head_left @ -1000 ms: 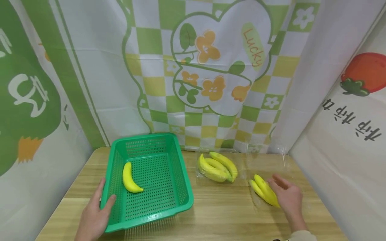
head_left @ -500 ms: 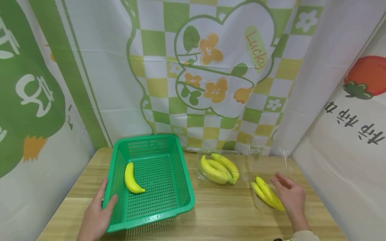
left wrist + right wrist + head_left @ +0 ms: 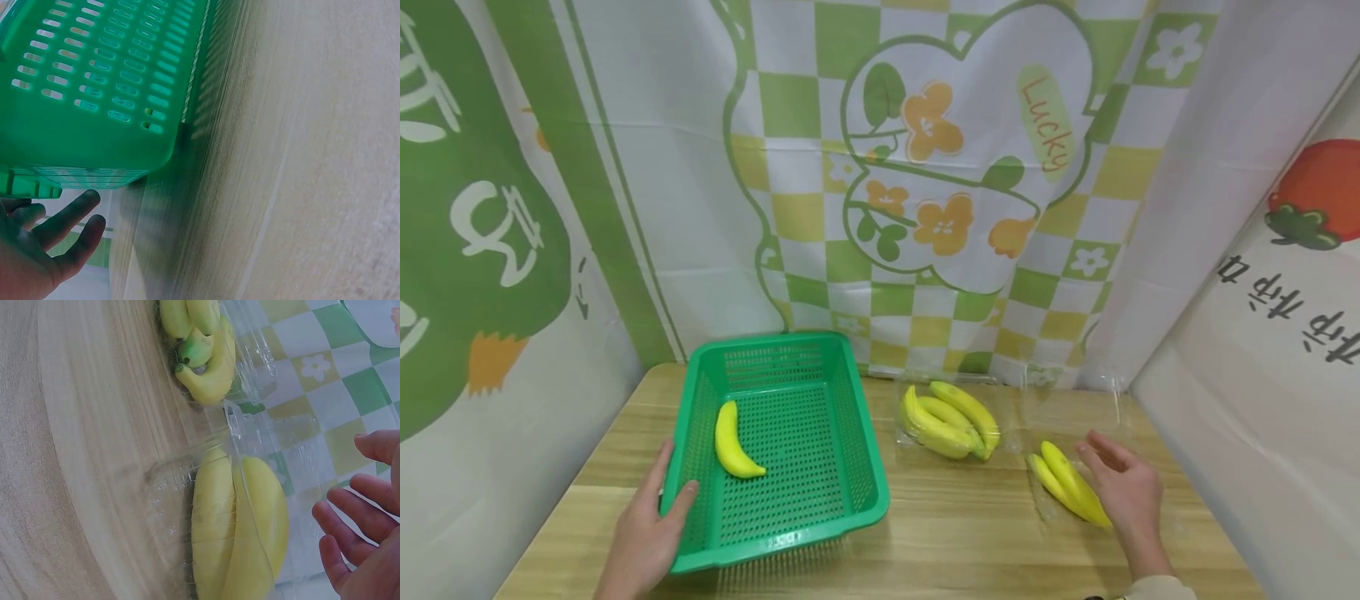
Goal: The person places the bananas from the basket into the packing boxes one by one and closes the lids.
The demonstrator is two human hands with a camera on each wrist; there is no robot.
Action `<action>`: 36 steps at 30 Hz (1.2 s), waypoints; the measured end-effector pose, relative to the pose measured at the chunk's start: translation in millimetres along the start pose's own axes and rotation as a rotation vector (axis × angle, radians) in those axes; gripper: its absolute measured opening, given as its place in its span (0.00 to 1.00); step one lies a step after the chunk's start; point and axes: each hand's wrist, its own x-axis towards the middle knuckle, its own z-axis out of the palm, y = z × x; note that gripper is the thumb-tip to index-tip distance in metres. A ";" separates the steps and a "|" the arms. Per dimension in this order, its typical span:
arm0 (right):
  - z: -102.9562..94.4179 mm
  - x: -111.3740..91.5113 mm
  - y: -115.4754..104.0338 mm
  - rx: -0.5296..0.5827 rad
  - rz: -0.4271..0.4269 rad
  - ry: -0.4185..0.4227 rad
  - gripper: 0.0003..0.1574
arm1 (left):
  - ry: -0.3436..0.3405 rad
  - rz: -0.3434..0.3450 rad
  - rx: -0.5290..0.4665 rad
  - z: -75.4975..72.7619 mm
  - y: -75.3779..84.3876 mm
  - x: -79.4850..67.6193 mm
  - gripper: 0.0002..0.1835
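Observation:
A green perforated plastic basket (image 3: 868,467) stands on the table at left, with one yellow banana (image 3: 731,442) lying inside it. My left hand (image 3: 643,525) holds its left rim, thumb on the inner side and fingers outside; from the left wrist view the fingers (image 3: 75,225) reach out below the rim. At right, a clear plastic clamshell (image 3: 165,500) with its lid up contains yellow bananas (image 3: 1067,483). Just right of these hovers my right hand (image 3: 1126,496), its fingers relaxed and apart, with nothing in it.
Between basket and open clamshell sits another clear box (image 3: 898,446) of several bananas (image 3: 951,421). The wooden table (image 3: 940,533) backs onto a green checkered cloth (image 3: 820,275). Printed cloth walls (image 3: 1240,367) stand at both sides.
The whole head view has shifted, so everything appears slightly further right. My right fingers have parted slightly beside the bananas. The left hand keeps its place on the basket rim.

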 end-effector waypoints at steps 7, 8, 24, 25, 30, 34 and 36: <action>-0.5 0.6 -6.4 -0.013 0.005 -0.030 0.40 | 0.016 0.025 -0.010 2.0 -1.1 -1.6 0.42; 0.1 0.3 -7.9 -0.006 0.000 -0.023 0.39 | 0.017 0.028 -0.013 2.6 -1.3 -1.6 0.42; 35.1 -4.9 -41.6 0.077 -0.146 -0.105 0.33 | 0.016 0.016 -0.006 0.9 -0.8 -1.4 0.42; 38.7 -5.3 -45.1 0.097 -0.156 -0.108 0.32 | 0.013 0.014 -0.005 0.8 -0.7 -1.4 0.42; 57.3 -7.2 -62.3 0.137 -0.200 -0.119 0.29 | 0.001 0.006 -0.009 0.4 0.0 -1.1 0.42; 75.1 -9.2 -75.9 0.153 -0.225 -0.136 0.28 | 0.001 0.005 -0.005 0.3 0.5 -1.1 0.42; 84.9 -10.9 -82.3 0.174 -0.243 -0.151 0.28 | 0.002 0.007 -0.002 0.4 0.8 -1.1 0.42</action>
